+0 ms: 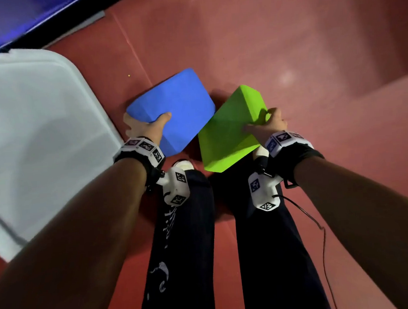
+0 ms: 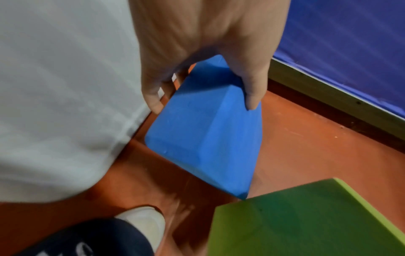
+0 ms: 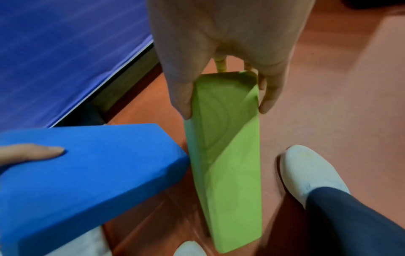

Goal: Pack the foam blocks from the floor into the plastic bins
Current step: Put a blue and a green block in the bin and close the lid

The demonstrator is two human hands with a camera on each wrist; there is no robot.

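Note:
My left hand (image 1: 145, 128) grips a blue foam block (image 1: 173, 110) by its near end, thumb on top and fingers underneath. In the left wrist view the blue foam block (image 2: 206, 136) hangs tilted above the red floor, pinched by my left hand (image 2: 203, 69). My right hand (image 1: 269, 123) holds a green foam block (image 1: 230, 130) by its right edge. The right wrist view shows the green foam block (image 3: 228, 155) edge-on between thumb and fingers of my right hand (image 3: 223, 69), with the blue foam block (image 3: 87, 173) beside it. A white plastic bin (image 1: 27, 133) stands at the left.
The red floor (image 1: 286, 40) stretches ahead and to the right. A blue mat (image 1: 7, 20) with a dark edge lies at the far left. My legs in dark trousers and white shoes (image 3: 306, 173) stand just below the blocks. A thin black cable (image 1: 322, 242) hangs from my right wrist.

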